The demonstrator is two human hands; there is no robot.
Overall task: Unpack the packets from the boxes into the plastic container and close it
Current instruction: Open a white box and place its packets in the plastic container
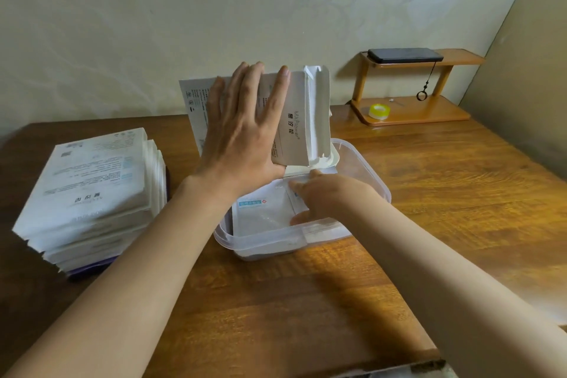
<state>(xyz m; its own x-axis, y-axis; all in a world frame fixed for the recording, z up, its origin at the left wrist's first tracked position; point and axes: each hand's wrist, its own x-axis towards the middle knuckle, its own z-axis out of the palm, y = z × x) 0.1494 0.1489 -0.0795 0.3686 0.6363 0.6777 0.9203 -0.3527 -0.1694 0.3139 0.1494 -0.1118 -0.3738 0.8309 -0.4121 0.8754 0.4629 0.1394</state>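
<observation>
Gripping a white box (294, 123) just above centre frame, the left hand (242, 132) spreads its fingers across one face and hooks the thumb over the edge, with the opened end tipped down over the plastic container (368, 169). Below it, the right hand (331, 199) reaches into the container, finger and thumb curled around the packets (264, 215) lying flat inside.

Risks, as I judge them: any packets left in the box could slide out crooked and catch on the rim, or fall onto the table (306, 301). Packets piled unevenly would keep the container from closing.

At left frame a stack of boxes (92, 187) waits, leaning slightly, and a careless elbow could topple it.
</observation>
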